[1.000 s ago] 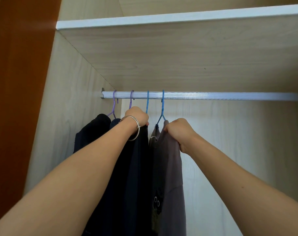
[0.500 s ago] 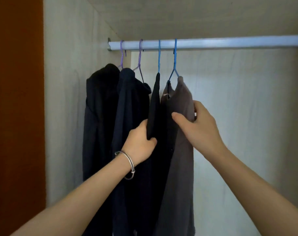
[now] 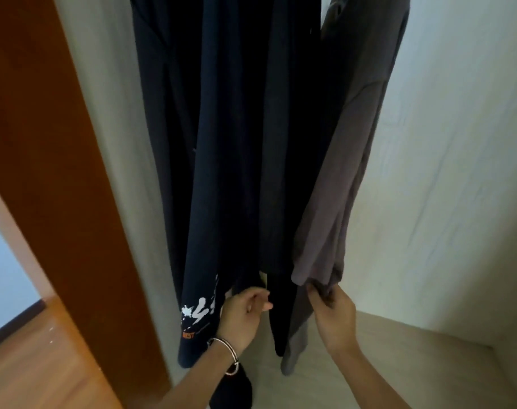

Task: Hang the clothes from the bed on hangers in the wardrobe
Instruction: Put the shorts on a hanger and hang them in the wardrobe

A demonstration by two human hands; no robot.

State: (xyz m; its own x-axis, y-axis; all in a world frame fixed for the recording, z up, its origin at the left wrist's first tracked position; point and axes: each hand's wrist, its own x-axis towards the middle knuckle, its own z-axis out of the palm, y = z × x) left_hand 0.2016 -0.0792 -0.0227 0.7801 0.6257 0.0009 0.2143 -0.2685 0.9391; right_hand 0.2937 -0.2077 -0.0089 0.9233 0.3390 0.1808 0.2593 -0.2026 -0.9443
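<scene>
clothes: navy shirt (image 3: 216, 172), black garment (image 3: 292, 143), grey shirt (image 3: 354, 143) hang side by side, left to right, in wardrobe (image 3: 443, 172) | right hand (image 3: 334, 315): fingers curled; pinches grey shirt's bunched hem | left hand (image 3: 244, 315): fingers loosely curled at black garment's hem; grip or mere touch, cannot tell; bracelet (image 3: 228, 354) on wrist

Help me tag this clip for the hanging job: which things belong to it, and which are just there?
Job: grey garment, its hem pinched by the right hand; black garment, left hand by its hem; navy printed garment.
Just there: brown door; wooden floor; bracelet; dark bundle on the wardrobe floor.
</scene>
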